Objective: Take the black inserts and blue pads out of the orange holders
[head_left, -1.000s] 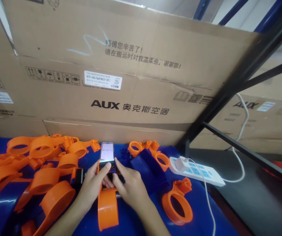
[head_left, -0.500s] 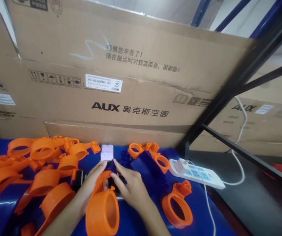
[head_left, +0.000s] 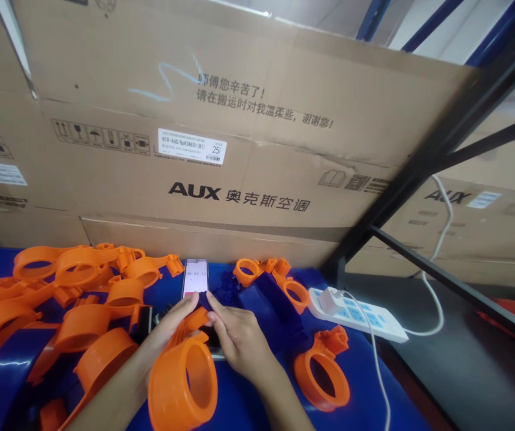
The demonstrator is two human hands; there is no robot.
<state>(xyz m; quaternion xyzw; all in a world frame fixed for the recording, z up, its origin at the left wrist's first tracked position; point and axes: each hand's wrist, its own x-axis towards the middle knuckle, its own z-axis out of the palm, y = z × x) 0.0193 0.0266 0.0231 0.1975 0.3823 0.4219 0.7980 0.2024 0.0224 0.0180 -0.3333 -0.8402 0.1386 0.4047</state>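
Both my hands meet over a blue surface [head_left: 365, 383]. My left hand [head_left: 167, 329] grips the stem of an orange plastic ring clamp [head_left: 183, 383], whose wide ring tilts toward me. My right hand [head_left: 235, 335] pinches the same clamp's stem end, fingers closed, over a small dark part I cannot make out. A phone [head_left: 195, 278] with a lit screen lies just beyond my fingertips.
A heap of orange ring clamps [head_left: 73, 299] covers the left side. One clamp [head_left: 323, 374] lies at the right, more sit by a blue tray [head_left: 275, 305]. A white power strip [head_left: 359, 314] with cord lies right. A large cardboard box [head_left: 221, 137] stands behind, with black shelf bars [head_left: 437, 143].
The orange clamp was lying flat under my hands; now it is raised and turned, with its ring opening facing me and shifted left. Both hands stay on its stem.
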